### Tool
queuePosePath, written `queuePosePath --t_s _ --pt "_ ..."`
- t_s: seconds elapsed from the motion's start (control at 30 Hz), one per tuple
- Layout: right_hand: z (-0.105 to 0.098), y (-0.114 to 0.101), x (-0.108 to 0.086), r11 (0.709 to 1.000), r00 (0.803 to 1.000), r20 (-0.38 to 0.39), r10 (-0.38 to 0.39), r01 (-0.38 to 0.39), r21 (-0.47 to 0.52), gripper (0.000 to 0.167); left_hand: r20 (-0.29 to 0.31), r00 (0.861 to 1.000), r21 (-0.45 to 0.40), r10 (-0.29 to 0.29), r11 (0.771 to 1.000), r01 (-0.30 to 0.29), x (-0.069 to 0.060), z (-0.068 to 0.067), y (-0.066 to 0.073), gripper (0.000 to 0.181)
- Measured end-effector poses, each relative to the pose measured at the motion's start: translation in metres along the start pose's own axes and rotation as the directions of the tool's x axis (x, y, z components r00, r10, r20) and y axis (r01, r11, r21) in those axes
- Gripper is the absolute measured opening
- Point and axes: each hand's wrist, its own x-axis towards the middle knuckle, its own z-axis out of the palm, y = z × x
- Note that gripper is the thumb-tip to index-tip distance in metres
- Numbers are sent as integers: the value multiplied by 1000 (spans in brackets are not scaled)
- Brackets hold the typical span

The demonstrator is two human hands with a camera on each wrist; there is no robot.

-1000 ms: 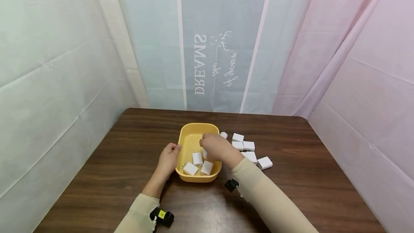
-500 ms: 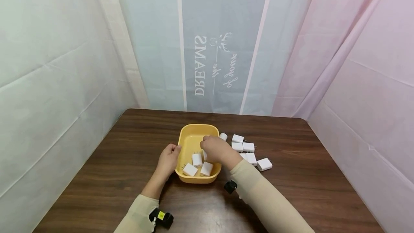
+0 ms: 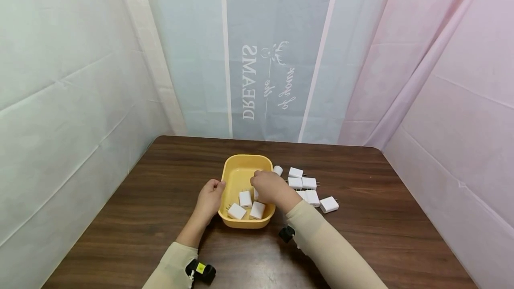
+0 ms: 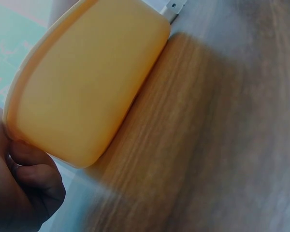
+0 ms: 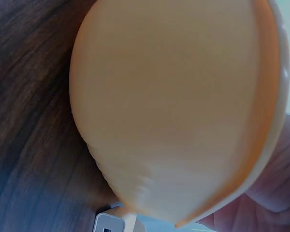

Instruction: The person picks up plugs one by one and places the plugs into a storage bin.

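Observation:
In the head view a yellow plastic basin stands on the table. My left hand pinches its left rim between thumb and curled fingers; the left wrist view shows this hand at the rim. Over the right side, my right hand reaches in and holds a white charger plug, mostly hidden behind the fingers. Lower in the basin lie a middle plug, a left plug and a right plug. The basin wall hides most of my right hand in the right wrist view.
Several white plugs lie on the brown wooden table right of the basin, among them an outer plug and a back plug. A rounded white plug sits against the basin's right side. Fabric curtains surround the table.
Both hands stay almost where they were, the left at the rim and the right in the basin with the charger plug. The whole head view has shifted slightly.

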Motion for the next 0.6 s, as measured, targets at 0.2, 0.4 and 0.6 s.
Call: queuePosePath --t_s 0.2,0.4,0.6 --pt "-1 0 0 1000 1000 -13 5 -5 8 18 -4 1000 0 -1 1000 1 1 0 0 31" --pt "6 2 1 1000 1000 -20 9 -9 7 20 -8 1000 9 -5 1000 5 1 1 0 30" --pt "10 2 3 1000 999 -30 12 -13 -27 16 -8 1000 10 -2 1000 2 0 1 0 30"
